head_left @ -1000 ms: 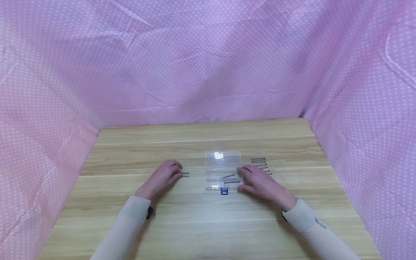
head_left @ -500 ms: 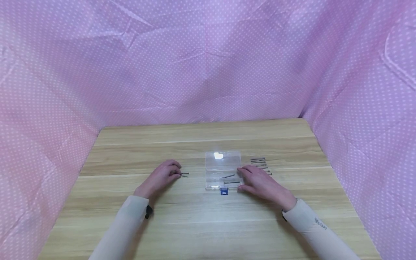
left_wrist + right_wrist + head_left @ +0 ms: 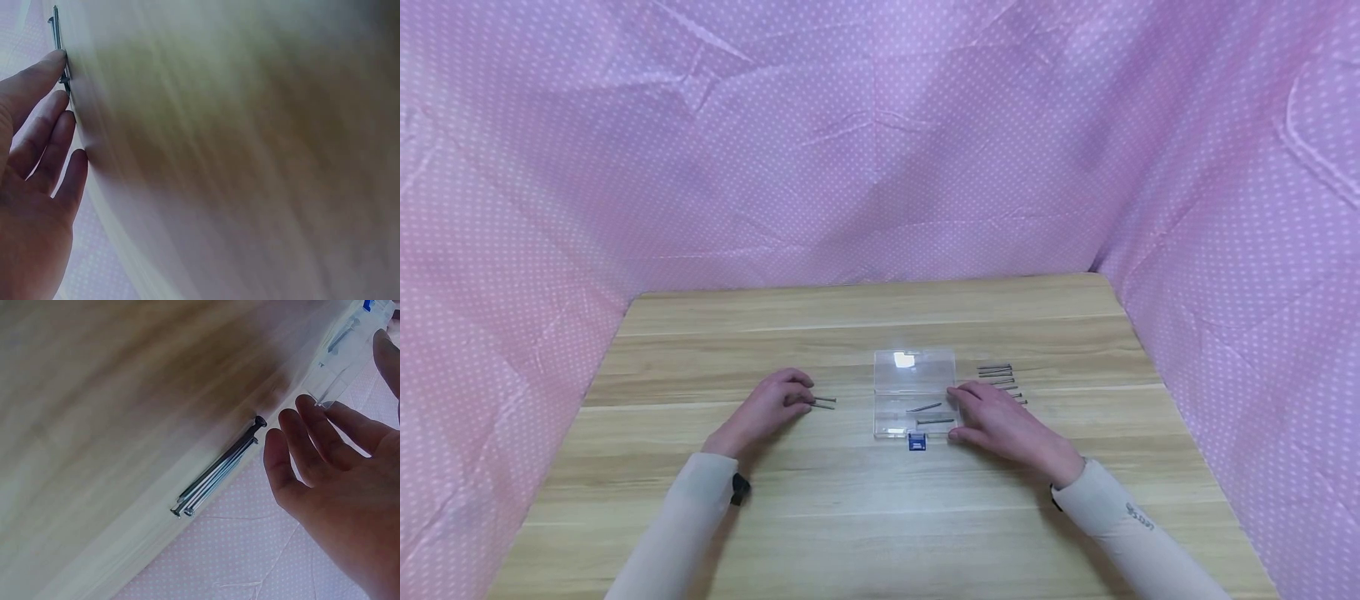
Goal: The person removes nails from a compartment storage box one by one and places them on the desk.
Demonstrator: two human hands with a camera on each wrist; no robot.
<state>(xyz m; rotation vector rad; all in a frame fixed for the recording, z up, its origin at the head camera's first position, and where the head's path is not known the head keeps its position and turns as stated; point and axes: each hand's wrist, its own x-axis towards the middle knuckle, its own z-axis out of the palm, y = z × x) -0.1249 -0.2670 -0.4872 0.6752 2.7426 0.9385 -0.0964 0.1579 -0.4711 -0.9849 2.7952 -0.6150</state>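
Observation:
My left hand (image 3: 763, 414) is by two thin nails (image 3: 825, 404) lying side by side on the table. In the left wrist view the thumb (image 3: 44, 78) and index finger touch the nails, and the other fingers are fairly straight. My right hand (image 3: 1003, 421) holds the right side of a clear plastic box (image 3: 887, 402), thumb at the front edge and index finger near the hinge. The box's lid (image 3: 917, 375) lies back, unfolded. Two nails (image 3: 935, 421) lie inside the box, one slanted. A blue latch (image 3: 917, 442) hangs at the front.
Several more nails (image 3: 996, 374) lie in a loose row to the right of the box, partly hidden behind my right hand. The wooden table (image 3: 880, 533) is enclosed at the back and sides by pink dotted cloth (image 3: 880, 167).
My left hand slides slightly left, showing more of the two nails' length, while their right ends stay in place. My right hand and the box hold still.

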